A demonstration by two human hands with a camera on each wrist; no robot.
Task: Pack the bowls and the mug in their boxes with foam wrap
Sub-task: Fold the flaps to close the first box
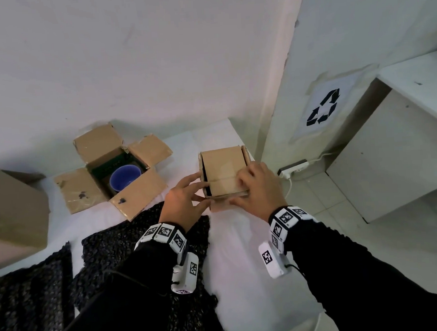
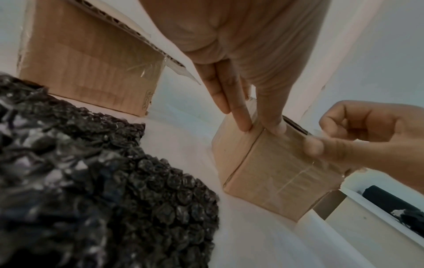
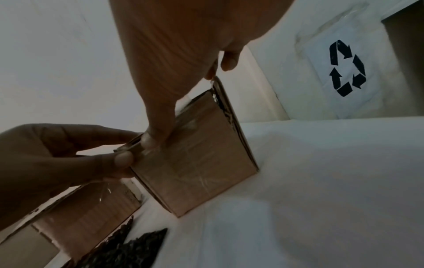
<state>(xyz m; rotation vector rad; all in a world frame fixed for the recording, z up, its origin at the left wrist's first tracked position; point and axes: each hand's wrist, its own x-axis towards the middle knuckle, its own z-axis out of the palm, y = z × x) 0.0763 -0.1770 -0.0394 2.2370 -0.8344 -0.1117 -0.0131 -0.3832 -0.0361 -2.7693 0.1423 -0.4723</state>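
White worktop (image 1: 243,253): three boxes, one bowl (image 1: 125,176). My left hand (image 1: 182,200) and right hand (image 1: 261,188) pinch the small box (image 1: 224,168).

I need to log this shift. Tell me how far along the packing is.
Done: nothing looks fully finished. In hand: both the left hand and the right hand are on the small box, working its top flaps; what is inside cannot be seen. Left: the blue bowl sits unwrapped in the open box, flaps spread; the black bubble wrap lies unused on the table.
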